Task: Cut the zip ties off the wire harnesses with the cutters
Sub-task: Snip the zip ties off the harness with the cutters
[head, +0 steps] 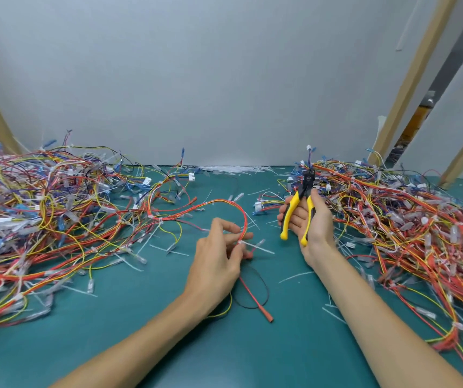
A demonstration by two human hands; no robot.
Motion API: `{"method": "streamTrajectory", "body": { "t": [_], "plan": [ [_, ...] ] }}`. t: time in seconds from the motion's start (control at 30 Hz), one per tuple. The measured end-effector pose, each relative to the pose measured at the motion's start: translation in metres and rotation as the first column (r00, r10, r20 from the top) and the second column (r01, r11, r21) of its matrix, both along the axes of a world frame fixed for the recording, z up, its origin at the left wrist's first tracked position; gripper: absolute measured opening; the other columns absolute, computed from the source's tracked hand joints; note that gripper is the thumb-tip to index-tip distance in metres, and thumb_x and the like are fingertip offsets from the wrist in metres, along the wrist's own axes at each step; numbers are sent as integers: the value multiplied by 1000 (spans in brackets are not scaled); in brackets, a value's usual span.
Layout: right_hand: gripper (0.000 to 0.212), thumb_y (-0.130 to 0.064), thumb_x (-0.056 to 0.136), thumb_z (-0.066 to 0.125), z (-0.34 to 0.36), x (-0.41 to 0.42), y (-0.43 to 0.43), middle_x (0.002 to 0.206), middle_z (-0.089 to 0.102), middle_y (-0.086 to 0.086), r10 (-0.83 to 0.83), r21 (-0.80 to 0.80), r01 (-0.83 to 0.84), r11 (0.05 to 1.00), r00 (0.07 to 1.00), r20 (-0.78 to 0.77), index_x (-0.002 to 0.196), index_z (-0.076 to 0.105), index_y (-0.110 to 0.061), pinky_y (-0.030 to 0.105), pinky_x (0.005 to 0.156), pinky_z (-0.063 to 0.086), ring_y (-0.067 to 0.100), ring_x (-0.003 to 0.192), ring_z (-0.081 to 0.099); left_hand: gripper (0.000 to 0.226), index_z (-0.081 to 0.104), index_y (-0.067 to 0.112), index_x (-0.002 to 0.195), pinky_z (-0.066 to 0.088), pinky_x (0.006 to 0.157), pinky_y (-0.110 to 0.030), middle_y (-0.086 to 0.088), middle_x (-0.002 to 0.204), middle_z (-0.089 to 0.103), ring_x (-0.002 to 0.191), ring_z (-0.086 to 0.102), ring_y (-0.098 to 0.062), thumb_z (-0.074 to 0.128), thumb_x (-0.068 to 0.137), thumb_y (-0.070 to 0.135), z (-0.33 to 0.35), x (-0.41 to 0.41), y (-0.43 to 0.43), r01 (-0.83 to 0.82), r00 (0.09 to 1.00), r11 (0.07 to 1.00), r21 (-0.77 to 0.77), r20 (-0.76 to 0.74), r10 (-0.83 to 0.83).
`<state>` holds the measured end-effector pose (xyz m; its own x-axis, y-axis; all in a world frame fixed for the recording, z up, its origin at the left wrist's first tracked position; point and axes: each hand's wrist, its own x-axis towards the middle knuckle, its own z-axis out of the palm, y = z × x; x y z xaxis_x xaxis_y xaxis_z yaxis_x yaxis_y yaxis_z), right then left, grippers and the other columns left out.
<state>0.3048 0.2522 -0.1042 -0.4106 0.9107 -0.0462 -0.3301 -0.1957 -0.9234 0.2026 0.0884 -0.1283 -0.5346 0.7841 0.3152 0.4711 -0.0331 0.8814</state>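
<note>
Head view: tie pinched in the left hand, cutters held off to its right

The left hand (219, 253) pinches a red and orange harness (233, 204) between thumb and fingertips, right at a white zip tie (242, 243), low over the green mat (168, 317). From the pinch the harness arcs up and back, then runs left into the left pile (42, 205). The tie's loose tail sticks out to the right and slightly toward the person, so its long axis lies roughly crosswise, pointing toward the other hand.

The right hand (314, 222) is wrapped round the yellow handles of the cutters (303, 203), near the tie but apart from it, a little farther back on the mat. The handles are spread somewhat; I cannot tell how the blades stand against the right pile (406, 219) behind them. The nose points away from the person, toward the wall, not at the tie.

The next cut looks to turn on that mismatch: the cutters need to swing left and down so the blades meet the tie's band beside the wires, not the wires themselves. White offcuts (233, 168) lie along the back edge
</note>
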Motion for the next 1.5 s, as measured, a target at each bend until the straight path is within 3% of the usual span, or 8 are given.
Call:
{"method": "streamTrajectory", "body": {
  "t": [0.23, 0.6, 0.87, 1.07, 1.23, 1.33, 1.43, 1.5],
  "plan": [
    [55, -48, 101, 37, -1, -1, -2, 68, 70, 8, 1, 43, -2, 999, 999, 45, 84, 67, -5, 32, 64, 55, 22, 59, 67, 16, 65, 9, 76, 51, 53, -18, 0, 65, 73, 55, 69, -12, 68, 90, 16, 9, -11, 2, -44, 988, 999, 7, 149, 42],
    [58, -47, 103, 36, 0, -4, -7, 69, 69, 13, 31, 138, -55, 989, 986, 166, 84, 67, -2, 27, 55, 53, 25, 57, 66, 25, 61, 21, 78, 36, 57, -22, 7, 55, 55, 58, 53, -11, 51, 99, 30, 6, -10, 5, -65, 986, 994, -87, -161, 50],
    [57, -44, 103, 35, -1, -5, -10, 69, 69, 13, 41, 192, -81, 978, 979, 202, 85, 68, 0, 25, 52, 52, 26, 55, 66, 39, 65, 11, 71, 36, 50, -16, 1, 45, 57, 38, 48, -7, 56, 95, 40, 13, -44, 6, 56, 984, 987, -149, 174, -30],
    [58, -45, 102, 34, -3, 6, -12, 75, 69, 18, 122, 184, -162, 969, 970, 212, 88, 69, 0, 24, 51, 52, 28, 60, 67, 16, 68, 2, 102, 47, 63, -16, 1, 68, 68, 62, 60, -8, 66, 90, 11, 12, -59, 3, 362, 814, 932, -1, 487, -316],
    [58, -48, 101, 33, -8, 7, -15, 74, 69, 14, 25, 282, -93, 955, 972, 234, 91, 71, -5, 29, 58, 53, 25, 62, 67, 12, 67, 3, 88, 53, 60, -18, -3, 68, 69, 62, 67, -10, 59, 95, 7, 11, -54, 6, 230, 850, 971, 68, 473, -234],
    [50, -55, 100, 31, -15, 10, -18, 69, 65, 3, -282, 607, 50, 793, 914, 292, 85, 64, -20, 34, 59, 49, 15, 62, 62, 18, 66, 4, 86, 45, 51, -17, 2, 62, 64, 50, 59, -9, 54, 98, 11, 10, -52, 7, 185, 878, 979, 85, 433, -203],
    [36, -61, 95, 27, -19, 11, -23, 71, 55, -10, -556, 862, -138, 487, 712, 428, 86, 48, -34, 26, 54, 35, 8, 66, 50, 22, 64, 7, 82, 40, 47, -19, 6, 57, 58, 43, 49, -9, 50, 99, 10, 10, -54, 8, 100, 915, 989, 106, 380, -133],
    [35, -63, 95, 30, -19, 8, -28, 86, 55, -14, -595, 864, -266, 427, 637, 490, 99, 52, -36, 29, 58, 34, 8, 79, 49, 25, 62, 11, 75, 40, 48, -21, 7, 55, 55, 44, 47, -11, 51, 97, 10, 9, -55, 10, 4, 943, 994, 110, 331, -40]
  ]
}}
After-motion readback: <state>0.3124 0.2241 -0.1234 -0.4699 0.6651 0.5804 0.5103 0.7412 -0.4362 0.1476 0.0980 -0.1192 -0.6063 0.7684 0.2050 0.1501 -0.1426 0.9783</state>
